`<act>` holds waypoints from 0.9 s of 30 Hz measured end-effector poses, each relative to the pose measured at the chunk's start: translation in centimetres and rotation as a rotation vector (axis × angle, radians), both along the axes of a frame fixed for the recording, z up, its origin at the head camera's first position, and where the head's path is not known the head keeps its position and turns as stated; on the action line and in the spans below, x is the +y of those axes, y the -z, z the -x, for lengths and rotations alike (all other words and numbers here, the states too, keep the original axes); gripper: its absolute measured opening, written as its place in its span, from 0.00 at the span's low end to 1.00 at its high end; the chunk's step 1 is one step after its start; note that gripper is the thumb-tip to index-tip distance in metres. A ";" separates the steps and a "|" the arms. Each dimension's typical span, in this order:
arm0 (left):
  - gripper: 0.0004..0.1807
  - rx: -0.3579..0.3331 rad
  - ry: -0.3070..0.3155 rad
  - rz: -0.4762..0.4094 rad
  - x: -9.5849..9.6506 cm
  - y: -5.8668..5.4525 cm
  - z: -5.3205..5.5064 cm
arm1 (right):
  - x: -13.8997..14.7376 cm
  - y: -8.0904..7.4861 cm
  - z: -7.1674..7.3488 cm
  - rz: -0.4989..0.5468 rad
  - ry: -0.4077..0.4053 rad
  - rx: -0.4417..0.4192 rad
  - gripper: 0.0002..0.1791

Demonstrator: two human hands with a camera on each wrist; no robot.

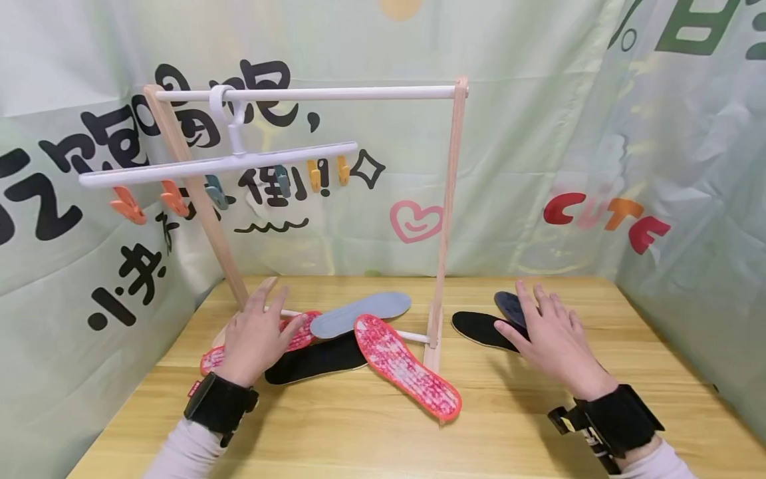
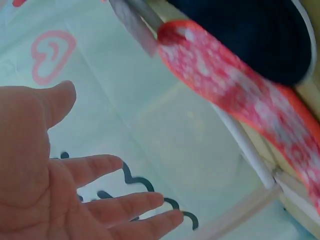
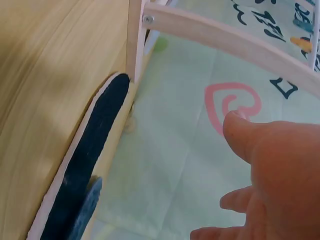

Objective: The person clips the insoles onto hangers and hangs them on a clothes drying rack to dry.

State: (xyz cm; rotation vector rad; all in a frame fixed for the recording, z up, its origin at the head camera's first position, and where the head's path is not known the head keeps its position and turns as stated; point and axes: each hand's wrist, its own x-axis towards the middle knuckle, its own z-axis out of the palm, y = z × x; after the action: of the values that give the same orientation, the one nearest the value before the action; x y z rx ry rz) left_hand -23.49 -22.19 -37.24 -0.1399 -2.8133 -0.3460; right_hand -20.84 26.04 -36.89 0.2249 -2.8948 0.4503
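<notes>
In the head view my left hand (image 1: 254, 336) hovers with fingers spread above the left insoles, holding nothing. Beneath and beside it lie a pink patterned insole (image 1: 302, 334), partly hidden by the hand, a black insole (image 1: 317, 359) and a grey-blue insole (image 1: 362, 315). Another pink insole (image 1: 409, 369) with a red edge rests at the front middle. My right hand (image 1: 556, 342), also empty, is over a black insole (image 1: 481, 327) and a dark blue insole (image 1: 507, 306), covering part of both. In the right wrist view the black insole (image 3: 95, 145) lies apart from the fingers.
A wooden rack (image 1: 451, 199) with a white top rod (image 1: 359, 93) stands on the table (image 1: 359, 439). From the rod hangs a white hanger (image 1: 233, 161) with orange clips (image 1: 173, 198), blue clips (image 1: 215, 191) and yellow clips (image 1: 314, 175). Printed cloth (image 1: 526, 133) surrounds the table.
</notes>
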 end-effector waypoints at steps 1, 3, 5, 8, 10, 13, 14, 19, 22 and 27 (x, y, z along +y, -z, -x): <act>0.41 0.001 0.001 -0.005 -0.3 -0.2 0.1 | -0.2 0.0 0.0 0.000 -0.009 0.008 0.51; 0.40 -0.005 -0.007 -0.023 -1.1 -0.7 0.3 | -0.7 -0.2 0.0 0.003 -0.033 0.034 0.50; 0.39 -0.012 -0.024 -0.048 -2.0 -1.1 0.5 | -1.3 -0.5 0.0 0.020 -0.064 0.060 0.48; 0.37 0.004 -0.064 -0.073 -3.5 -1.9 0.7 | -2.0 -1.0 0.1 0.065 -0.115 0.064 0.47; 0.36 0.021 -0.087 -0.087 -4.6 -2.3 0.8 | -2.6 -1.4 0.2 0.102 -0.144 0.043 0.45; 0.33 0.057 -0.112 -0.112 -6.2 -2.8 1.0 | -3.4 -1.9 0.5 0.156 -0.178 0.018 0.43; 0.32 0.064 -0.121 -0.123 -6.7 -2.9 1.1 | -3.6 -2.0 0.5 0.172 -0.187 0.015 0.42; 0.27 0.154 -0.147 -0.158 -8.9 -3.6 1.7 | -4.8 -2.5 1.0 0.233 -0.221 0.035 0.37; 0.27 0.211 -0.170 -0.173 -10.0 -4.2 2.2 | -5.4 -2.7 1.3 0.255 -0.242 0.066 0.35; 0.27 0.235 -0.192 -0.229 -11.4 -5.0 3.2 | -6.5 -3.2 1.9 0.288 -0.257 0.106 0.31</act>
State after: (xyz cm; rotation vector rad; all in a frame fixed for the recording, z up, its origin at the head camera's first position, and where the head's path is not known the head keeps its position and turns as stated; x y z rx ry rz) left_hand -26.69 -33.59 -32.28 0.1312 -2.5085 -0.5627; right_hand -22.70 19.58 -33.66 0.5578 -2.6642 0.8619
